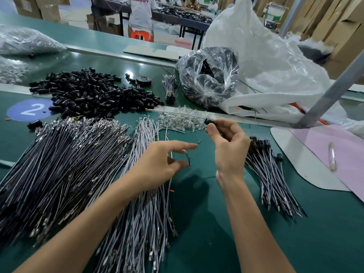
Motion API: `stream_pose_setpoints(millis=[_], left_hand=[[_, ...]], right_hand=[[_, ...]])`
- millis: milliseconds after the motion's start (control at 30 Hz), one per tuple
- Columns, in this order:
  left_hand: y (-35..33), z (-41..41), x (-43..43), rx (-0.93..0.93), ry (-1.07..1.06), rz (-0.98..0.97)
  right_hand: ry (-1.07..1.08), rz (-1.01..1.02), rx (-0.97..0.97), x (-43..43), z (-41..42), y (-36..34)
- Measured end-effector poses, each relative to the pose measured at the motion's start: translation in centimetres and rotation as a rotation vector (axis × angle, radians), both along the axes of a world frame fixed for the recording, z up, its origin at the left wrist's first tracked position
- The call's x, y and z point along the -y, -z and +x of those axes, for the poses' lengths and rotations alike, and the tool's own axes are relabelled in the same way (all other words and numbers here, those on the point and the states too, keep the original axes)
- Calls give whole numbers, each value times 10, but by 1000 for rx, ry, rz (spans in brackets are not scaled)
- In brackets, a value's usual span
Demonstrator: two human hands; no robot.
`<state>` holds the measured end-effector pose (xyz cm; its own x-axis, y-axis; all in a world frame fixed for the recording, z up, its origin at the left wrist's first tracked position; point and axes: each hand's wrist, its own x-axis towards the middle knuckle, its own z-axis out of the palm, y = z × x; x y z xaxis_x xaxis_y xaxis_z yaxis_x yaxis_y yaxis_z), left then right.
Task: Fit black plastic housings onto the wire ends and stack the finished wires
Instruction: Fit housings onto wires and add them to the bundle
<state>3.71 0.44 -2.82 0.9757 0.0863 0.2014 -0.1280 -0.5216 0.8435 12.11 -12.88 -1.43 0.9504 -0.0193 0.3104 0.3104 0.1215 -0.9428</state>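
Presently: right grip [230, 148] pinches a housing [208, 121]; left grip [159, 164] spread. Finished stack [271, 174], small, right of grips; unfitted wires [69, 164], many, left; most work remains.

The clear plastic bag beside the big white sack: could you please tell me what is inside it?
The clear plastic bag is full of black parts. Glare and creases in its film hide what kind they are.
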Motion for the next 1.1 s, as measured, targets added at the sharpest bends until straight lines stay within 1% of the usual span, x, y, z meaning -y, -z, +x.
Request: stream_pose_setpoints(millis=[33,67,167,200,233,333,500,600,667,767,867,1033,1100], left_hand=[[-1,0,-2,35,-38,-15],[-3,1,-2,70,-83,-89],[-11,0,-2,86,-191,-525],[-11,0,-2,78,-205,-642],[-11,0,-2,73,-214,-719],[-8,0,2,49,-241,-869],[-8,1,1,52,-301,-1031],[-9,-1,-3,65,-297,-1100],[-10,-1,-4,64,-280,-1106],[-10,-2,-1,71,-240,-1082],[-10,-2,1,62,-231,-1032],[-11,-2,-1,70,-275,-979],[-10,-2,-2,67,-285,-950]], right_hand=[[-21,-9,7,-2,-2,0],[-42,-22,19,-4,-4,0],[-102,-113,99,-15,-18,4],[-121,-142,124,-19,-23,5],[-133,-161,141,-23,-27,7],[-131,-213,184,-28,-31,10],[-204,-276,265,-30,-36,12],[-239,-314,308,-32,-40,12],[-245,-324,308,-32,-39,13],[-256,-322,266,-31,-37,15],[-314,-282,236,-28,-36,14],[-374,-228,204,-24,-36,9],[-398,-239,218,-23,-36,9]])
